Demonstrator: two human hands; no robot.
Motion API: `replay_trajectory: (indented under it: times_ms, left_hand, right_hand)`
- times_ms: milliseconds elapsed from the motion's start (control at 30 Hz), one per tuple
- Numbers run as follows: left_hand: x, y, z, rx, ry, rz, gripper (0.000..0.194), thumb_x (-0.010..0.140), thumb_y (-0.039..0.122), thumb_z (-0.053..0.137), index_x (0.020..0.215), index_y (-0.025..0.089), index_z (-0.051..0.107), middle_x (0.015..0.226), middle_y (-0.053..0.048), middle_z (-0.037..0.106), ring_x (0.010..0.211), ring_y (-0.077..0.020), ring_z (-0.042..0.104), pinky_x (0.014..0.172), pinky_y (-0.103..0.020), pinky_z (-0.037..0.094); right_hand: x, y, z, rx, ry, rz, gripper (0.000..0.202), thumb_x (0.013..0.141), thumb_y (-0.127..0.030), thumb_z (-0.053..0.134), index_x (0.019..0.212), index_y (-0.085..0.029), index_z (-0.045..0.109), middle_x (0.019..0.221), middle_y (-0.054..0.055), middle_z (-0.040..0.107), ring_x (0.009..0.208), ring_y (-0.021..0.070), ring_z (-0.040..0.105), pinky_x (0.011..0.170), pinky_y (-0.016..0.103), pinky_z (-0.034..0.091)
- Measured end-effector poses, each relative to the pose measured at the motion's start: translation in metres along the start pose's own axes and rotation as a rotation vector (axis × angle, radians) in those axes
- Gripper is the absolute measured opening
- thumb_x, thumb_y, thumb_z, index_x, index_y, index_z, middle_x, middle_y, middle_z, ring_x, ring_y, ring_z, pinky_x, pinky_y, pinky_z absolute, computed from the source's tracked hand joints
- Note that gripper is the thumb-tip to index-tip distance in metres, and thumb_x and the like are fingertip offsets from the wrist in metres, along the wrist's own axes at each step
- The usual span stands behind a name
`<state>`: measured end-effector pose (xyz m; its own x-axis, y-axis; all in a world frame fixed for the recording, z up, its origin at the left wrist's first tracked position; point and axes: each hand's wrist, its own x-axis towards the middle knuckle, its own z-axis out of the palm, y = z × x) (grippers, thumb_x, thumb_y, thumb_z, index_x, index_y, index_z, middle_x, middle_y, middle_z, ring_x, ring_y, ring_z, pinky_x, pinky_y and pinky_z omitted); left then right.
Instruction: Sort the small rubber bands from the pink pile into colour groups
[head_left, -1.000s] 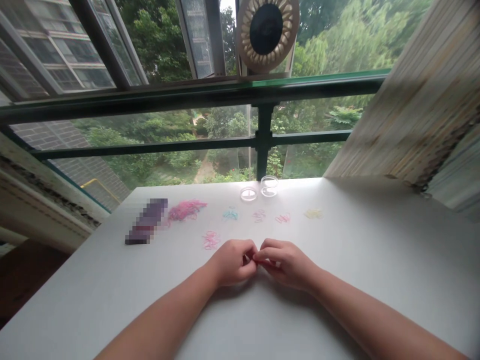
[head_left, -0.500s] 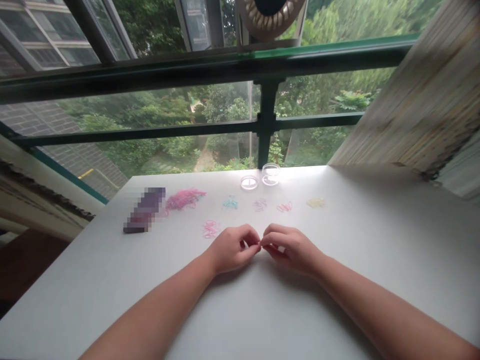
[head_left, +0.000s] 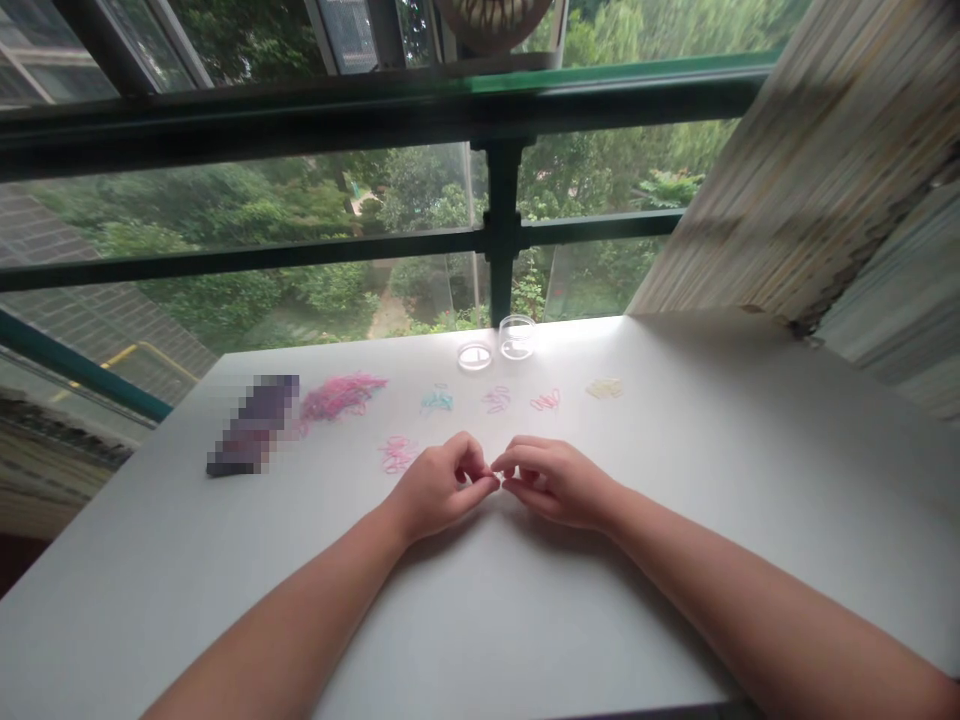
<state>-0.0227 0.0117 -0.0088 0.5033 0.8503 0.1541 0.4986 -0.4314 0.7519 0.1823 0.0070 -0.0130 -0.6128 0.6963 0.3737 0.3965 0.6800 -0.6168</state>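
Note:
Over the middle of the white table (head_left: 480,620), my left hand (head_left: 442,487) is closed in a pinch of thumb and forefinger. My right hand (head_left: 562,482) meets it fingertip to fingertip, its thumb and forefinger also drawn together. Whatever lies between the fingertips is too small to make out. Just beyond the left hand lies a small pile of pink loops (head_left: 397,455) like rubber bands. Further back are little piles of blue loops (head_left: 437,402), purple loops (head_left: 496,400), coral-pink loops (head_left: 546,402) and pale yellow loops (head_left: 604,388).
A bigger heap of mostly pink loops (head_left: 341,397) lies at the left, beside a dark pixelated object (head_left: 259,425). At the back edge stand a clear round container (head_left: 517,340) and a shallow clear lid (head_left: 475,358). Beyond are a green railing (head_left: 502,230) and a curtain (head_left: 720,200).
The view has shifted, so the table and its things appear further left. Both hands stay together, fingertips meeting; the right fingers have changed position slightly.

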Motion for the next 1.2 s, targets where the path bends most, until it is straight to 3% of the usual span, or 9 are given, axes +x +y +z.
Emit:
replay_trajectory:
  times_ms: [333,667,1200]
  left_hand:
    - [0.0009,0.0046,-0.0018,0.01,-0.002,0.028,0.013,0.078,0.029,0.058,0.079,0.017,0.053,0.07,0.001,0.061,0.06,-0.0087,0.054,0.059,-0.021,0.044]
    - [0.0021,0.0051,-0.0028,-0.01,0.029,0.092,0.015,0.077,0.025,0.059,0.09,0.017,0.059,0.081,-0.002,0.066,0.069,-0.0101,0.058,0.067,-0.023,0.046]
    - [0.0027,0.0009,-0.003,0.031,0.011,0.077,0.009,0.079,0.021,0.056,0.08,0.017,0.064,0.074,0.0,0.066,0.066,-0.0094,0.057,0.064,-0.021,0.043]
  right_hand:
    - [-0.0005,0.0015,-0.0007,-0.025,-0.006,0.009,0.008,0.081,-0.018,0.053,0.082,-0.017,0.061,0.075,0.002,0.058,0.055,0.0076,0.049,0.054,0.02,0.041]
    - [0.0011,0.0019,-0.0011,0.001,0.084,0.061,0.008,0.081,-0.017,0.053,0.081,-0.017,0.06,0.067,0.0,0.053,0.056,0.0083,0.047,0.054,0.02,0.04]
    - [0.0003,0.0027,0.0001,0.039,0.103,0.056,0.006,0.08,-0.017,0.053,0.083,-0.017,0.059,0.069,0.0,0.055,0.057,0.0086,0.049,0.055,0.021,0.042]
